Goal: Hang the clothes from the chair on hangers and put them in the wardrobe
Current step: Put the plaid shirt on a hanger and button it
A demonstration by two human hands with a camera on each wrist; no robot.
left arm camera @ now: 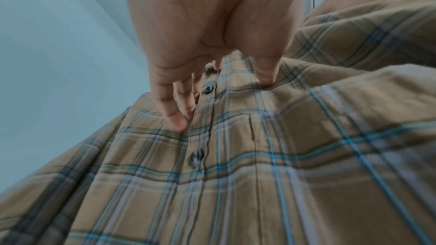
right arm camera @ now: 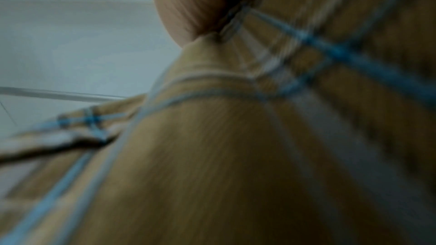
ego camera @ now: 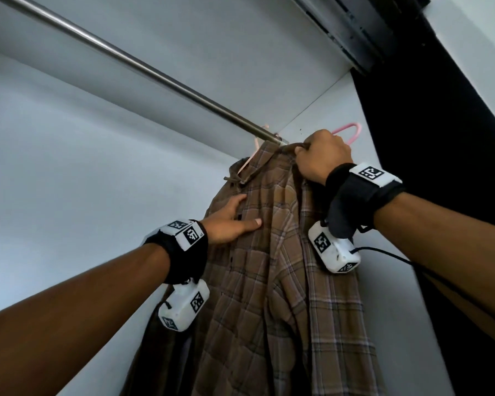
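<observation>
A brown plaid shirt hangs on a pale pink hanger hooked over the right end of the metal rail. My left hand lies flat on its front beside the button strip, fingers straight. Just right of it, my right hand grips the bunched top of a lighter plaid shirt. A pink hanger hook pokes out above the fist, off the rail. The right wrist view is blurred and shows only palm and plaid cloth.
The white wardrobe back wall and top panel close the space. A black door edge stands on the right. A dark garment hangs behind the brown shirt at lower left. The rail left of the hangers is bare.
</observation>
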